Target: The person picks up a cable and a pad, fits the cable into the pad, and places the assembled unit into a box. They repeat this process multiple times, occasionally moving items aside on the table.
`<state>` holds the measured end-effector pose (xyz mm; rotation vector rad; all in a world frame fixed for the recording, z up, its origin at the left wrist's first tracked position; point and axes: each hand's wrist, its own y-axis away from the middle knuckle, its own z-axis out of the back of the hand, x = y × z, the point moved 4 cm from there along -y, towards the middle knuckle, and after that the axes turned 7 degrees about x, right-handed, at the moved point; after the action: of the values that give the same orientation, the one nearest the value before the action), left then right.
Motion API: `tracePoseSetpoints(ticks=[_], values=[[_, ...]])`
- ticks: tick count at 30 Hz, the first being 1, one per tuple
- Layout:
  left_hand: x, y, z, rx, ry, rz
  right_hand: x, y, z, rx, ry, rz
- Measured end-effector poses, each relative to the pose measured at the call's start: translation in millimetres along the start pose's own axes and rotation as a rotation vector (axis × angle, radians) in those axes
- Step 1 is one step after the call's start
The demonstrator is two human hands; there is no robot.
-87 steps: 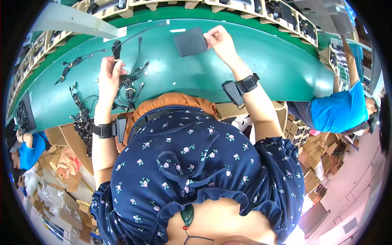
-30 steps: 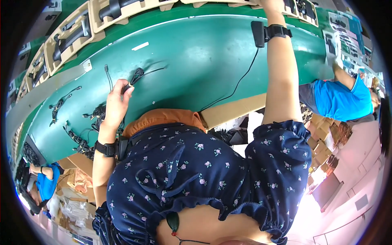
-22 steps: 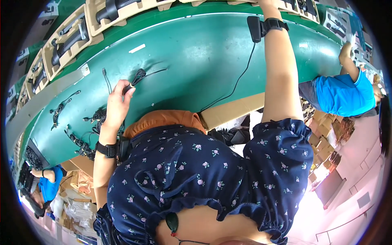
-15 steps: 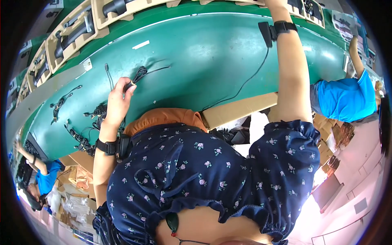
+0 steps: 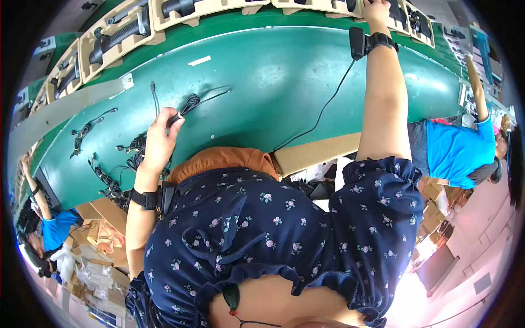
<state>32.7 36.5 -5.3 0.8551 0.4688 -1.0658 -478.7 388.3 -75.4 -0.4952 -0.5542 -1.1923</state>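
Observation:
My left hand [image 5: 162, 136] is closed on a black cable [image 5: 190, 104], which is wound into a bundle with one loose end pointing right over the green table. My right hand [image 5: 377, 12] is stretched far out to the upper edge, at the rim of a beige moulded tray [image 5: 400, 23]. Its fingers look curled, but the picture's edge partly cuts them off, and what they hold cannot be made out. Several more black cable bundles [image 5: 112, 188] lie left of my left forearm, and a single cable end [image 5: 155, 95] lies beyond that hand.
Beige trays with black tube-shaped parts [image 5: 117, 41] line the far side of the green table [image 5: 262, 71]. A thin cord [image 5: 328, 115] trails from my right wrist strap. Cardboard [image 5: 322, 153] sits at the near edge. People in blue work at right [image 5: 454, 147] and left [image 5: 57, 229].
My right hand's fingers have come into view at the tray. My left hand keeps the cable bundle in nearly the same place. The whole view has shifted slightly.

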Motion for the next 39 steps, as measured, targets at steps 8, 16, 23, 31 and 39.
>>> tracePoseSetpoints(ticks=[8, 16, 23, 31, 39], values=[[6, 8, -2, 0.003, 0.031, 0.070, 101, 27, 21, 0.512, 0.083, -0.054], [7, -2, 3, -0.027, 0.030, 0.024, 102, 39, 8, -0.359, 0.433, 0.098], [-14, 2, 10, -0.002, -0.088, -0.065, 295, 219, -87, 0.461, -0.151, 0.694], [-50, 25, 39, -0.572, -0.151, -0.313, 330, 305, -153, 1.083, -0.659, 0.200], [-31, 24, -26, 0.607, 0.636, -0.030, 366, 309, -146, 1.082, -1.697, -0.198]])
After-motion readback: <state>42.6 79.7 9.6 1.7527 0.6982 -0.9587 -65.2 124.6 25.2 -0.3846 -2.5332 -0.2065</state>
